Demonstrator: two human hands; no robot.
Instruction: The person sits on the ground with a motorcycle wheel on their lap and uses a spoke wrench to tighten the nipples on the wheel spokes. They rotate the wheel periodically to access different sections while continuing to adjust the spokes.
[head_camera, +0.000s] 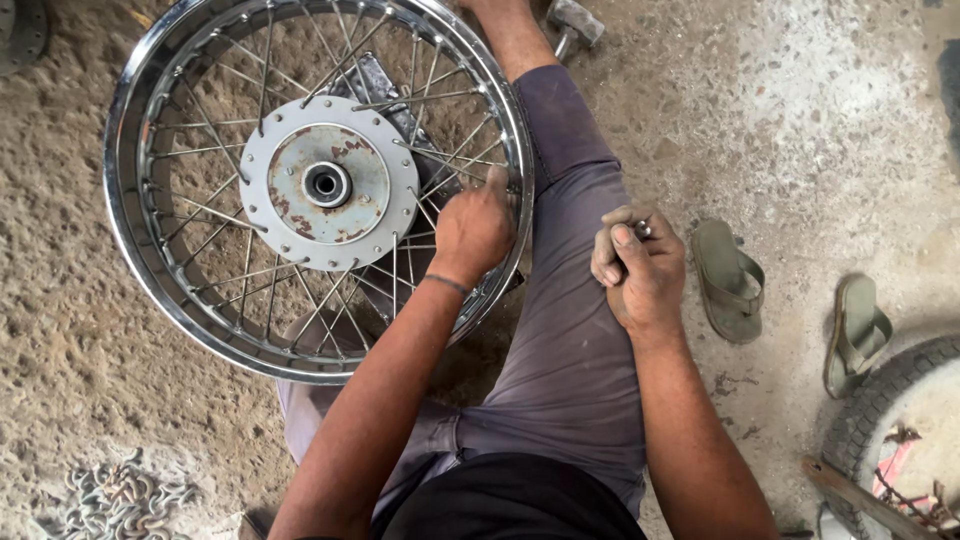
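A spoked wheel (320, 185) lies flat in the upper left of the frame, propped on the seated person's leg so the rim sits within easy reach. The left hand (473, 228) rests on the spokes at the wheel's right edge, fingers curled around the rim there, seemingly to steady it. The right hand (640, 268) hovers over the thigh, clenched around a small metal tool (641, 230). Two sandals (728, 280) lie on the concrete floor (800, 120) at right, and a chain (115, 500) lies at lower left.
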